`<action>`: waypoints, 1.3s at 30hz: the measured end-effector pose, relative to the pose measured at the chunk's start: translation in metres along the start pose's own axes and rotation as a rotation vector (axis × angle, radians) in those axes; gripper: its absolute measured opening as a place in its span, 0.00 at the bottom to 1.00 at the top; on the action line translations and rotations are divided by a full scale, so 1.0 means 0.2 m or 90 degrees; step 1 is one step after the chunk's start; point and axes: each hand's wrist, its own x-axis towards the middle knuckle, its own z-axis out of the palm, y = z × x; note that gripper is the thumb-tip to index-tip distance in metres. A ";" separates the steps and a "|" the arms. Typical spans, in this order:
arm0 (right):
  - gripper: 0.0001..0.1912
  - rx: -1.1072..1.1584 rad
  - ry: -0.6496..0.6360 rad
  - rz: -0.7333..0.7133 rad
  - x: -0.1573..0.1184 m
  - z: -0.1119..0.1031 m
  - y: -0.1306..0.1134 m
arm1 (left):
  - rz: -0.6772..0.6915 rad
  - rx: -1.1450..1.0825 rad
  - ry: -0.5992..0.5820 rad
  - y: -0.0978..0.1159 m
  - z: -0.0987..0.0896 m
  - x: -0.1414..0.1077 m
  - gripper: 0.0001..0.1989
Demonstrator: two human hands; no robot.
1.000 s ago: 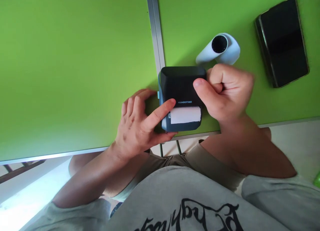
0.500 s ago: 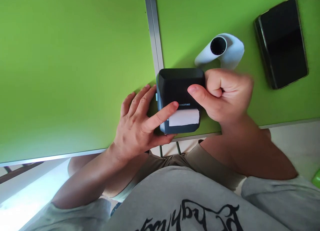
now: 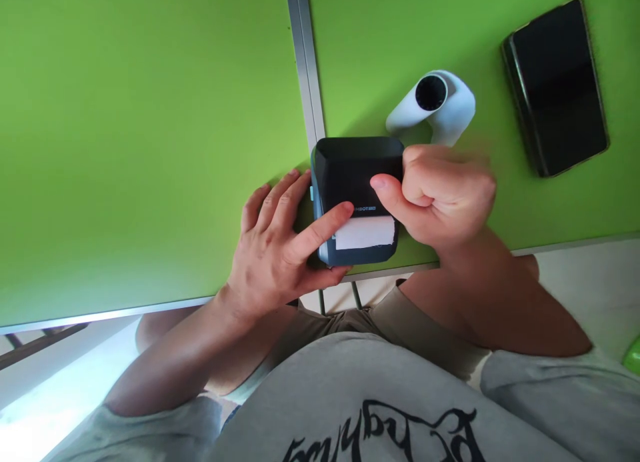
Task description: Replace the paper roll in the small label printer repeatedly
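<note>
A small black label printer (image 3: 357, 172) sits at the near edge of the green table, a white strip of paper (image 3: 366, 233) lying out of its front slot. My left hand (image 3: 273, 245) is around its left side. The index finger rests on the top near the printed lettering, the thumb is along the near edge and the other fingers are at the left side. Curled into a loose fist, my right hand (image 3: 445, 195) presses against the printer's right side with its thumb over the top. What its hidden fingertips touch is out of sight.
Behind my right hand stands a white curved object (image 3: 453, 109) with a round black end. Farther right lies a black slab with a glossy dark face (image 3: 560, 89), like a phone. A grey metal seam (image 3: 306, 62) splits the green table (image 3: 150, 115). My lap is below its edge.
The printer and my right hand have shifted very slightly left in view, as have the white object and the black slab. My left hand keeps its place.
</note>
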 end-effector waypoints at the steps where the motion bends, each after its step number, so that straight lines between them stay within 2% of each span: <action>1: 0.28 -0.001 0.001 0.002 0.00 0.00 0.00 | 0.002 0.000 0.000 0.00 0.00 0.00 0.42; 7: 0.28 0.040 0.022 -0.018 -0.01 0.01 0.01 | -0.002 -0.010 0.010 0.00 0.01 0.00 0.40; 23: 0.27 0.082 0.043 0.001 -0.02 0.03 0.02 | -0.007 -0.013 0.010 0.01 0.01 0.01 0.39; 25: 0.28 0.078 0.055 0.007 -0.02 0.03 0.02 | -0.004 -0.006 0.006 0.01 0.01 0.01 0.41; 30: 0.28 0.051 0.050 0.026 -0.03 0.03 0.01 | -0.036 0.004 0.022 0.01 0.02 0.00 0.56; 35: 0.27 0.077 0.043 0.041 -0.01 0.02 0.01 | -0.048 0.031 -0.013 0.01 0.02 0.01 0.56; 39: 0.26 0.064 0.044 0.103 -0.01 0.02 0.00 | -0.049 0.040 -0.024 0.02 0.01 0.01 0.56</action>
